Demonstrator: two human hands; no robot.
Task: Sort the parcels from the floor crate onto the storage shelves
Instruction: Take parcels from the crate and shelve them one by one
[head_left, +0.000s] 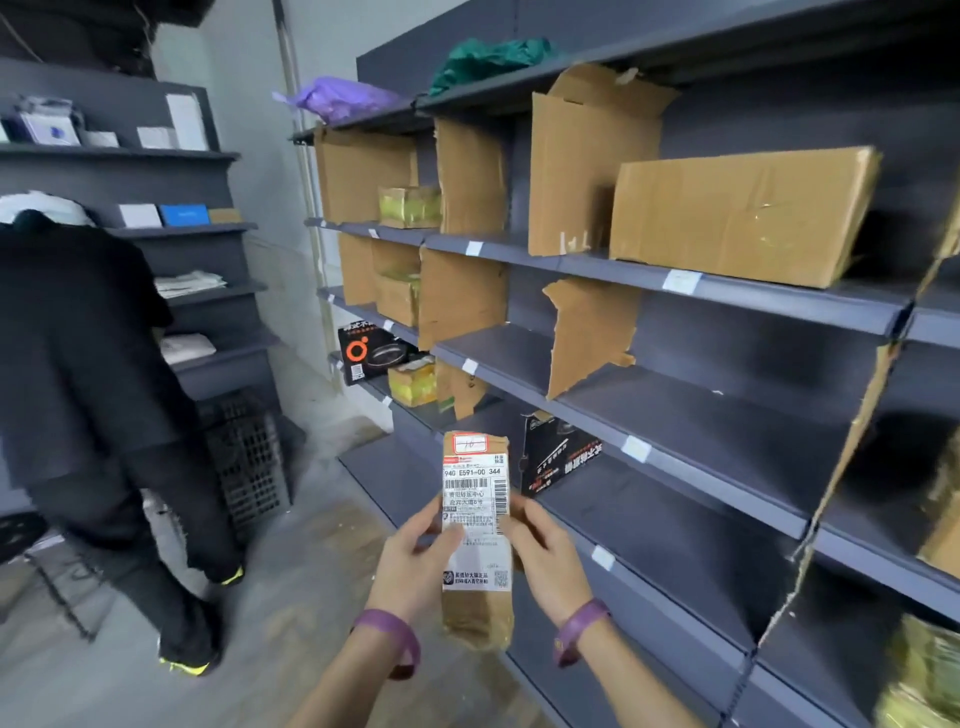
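Dim, even indoor light, soft shadows under shelves (727, 291), wide-angle bending and blur at edges

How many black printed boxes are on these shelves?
2: far black box at the far end of the shelving; near black box just right of the held parcel. Cardboard dividers may hide others.

The black crate (249, 462) sits half hidden behind a person (88, 364); yellow-green boxes (930, 670) blur at the right edge.
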